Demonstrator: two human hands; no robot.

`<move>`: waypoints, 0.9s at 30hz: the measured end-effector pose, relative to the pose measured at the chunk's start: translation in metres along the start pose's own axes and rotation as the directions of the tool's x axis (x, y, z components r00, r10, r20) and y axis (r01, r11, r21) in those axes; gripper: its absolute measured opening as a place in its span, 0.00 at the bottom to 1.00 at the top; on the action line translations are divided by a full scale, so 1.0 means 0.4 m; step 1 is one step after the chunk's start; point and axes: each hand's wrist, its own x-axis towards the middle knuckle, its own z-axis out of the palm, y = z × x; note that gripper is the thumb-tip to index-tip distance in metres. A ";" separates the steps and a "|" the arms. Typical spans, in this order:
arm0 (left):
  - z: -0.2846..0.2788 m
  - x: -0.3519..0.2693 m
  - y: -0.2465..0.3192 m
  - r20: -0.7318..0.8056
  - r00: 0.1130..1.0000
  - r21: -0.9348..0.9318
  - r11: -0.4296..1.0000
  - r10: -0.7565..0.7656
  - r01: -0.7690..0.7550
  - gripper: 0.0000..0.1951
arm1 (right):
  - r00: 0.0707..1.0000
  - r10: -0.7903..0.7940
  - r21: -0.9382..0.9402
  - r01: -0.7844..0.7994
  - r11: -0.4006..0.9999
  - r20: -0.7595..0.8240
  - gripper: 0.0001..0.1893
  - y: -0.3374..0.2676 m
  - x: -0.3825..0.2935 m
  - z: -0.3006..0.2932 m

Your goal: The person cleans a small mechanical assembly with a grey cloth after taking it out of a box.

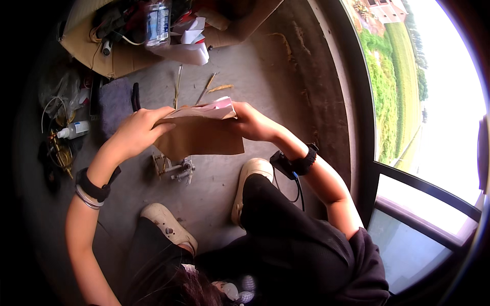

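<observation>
My left hand (142, 128) grips the left side of a brown sheet of kraft paper or thin cardboard (201, 135), thumb in front. At its upper right corner my right hand (253, 121) has hold too, its fingertips partly hidden behind the fold. White and pink paper (222, 108) shows along the upper edge; whether it is folded inside or lies against the brown sheet, I cannot tell. The sheet is held above the floor, its lower edge hanging loose. Beneath it, partly covered, a grey metal bracket-like part (184, 168) rests on the concrete.
Ahead stands a cardboard box (126, 65) heaped with odds and ends, including a clear plastic bottle (157, 26). A purple-grey cloth (115, 103), a white spray bottle (76, 130) and brass fittings (61, 153) lie left. Thin sticks (206, 88) lie beyond the sheet. A window frame (367, 114) runs along the right.
</observation>
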 end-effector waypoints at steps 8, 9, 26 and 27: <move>0.042 0.007 -0.013 -0.105 0.994 -0.008 0.999 0.039 -0.040 0.16 | 0.998 -0.068 -0.063 0.069 0.996 0.018 0.21 -0.002 -0.009 -0.011; 0.040 0.010 -0.016 -0.067 0.998 -0.013 1.000 -0.002 0.001 0.18 | 0.997 -0.070 -0.066 0.072 0.995 0.023 0.21 -0.009 -0.006 -0.017; 0.038 0.031 -0.210 -0.619 0.785 -0.071 0.995 0.015 -0.075 0.14 | 0.483 0.362 0.540 0.303 0.785 -0.797 0.14 0.315 -0.218 -0.413; 0.039 0.041 -0.213 -0.614 0.789 -0.093 0.991 0.015 -0.091 0.14 | 0.477 0.407 0.596 0.364 0.716 -0.779 0.16 0.378 -0.212 -0.432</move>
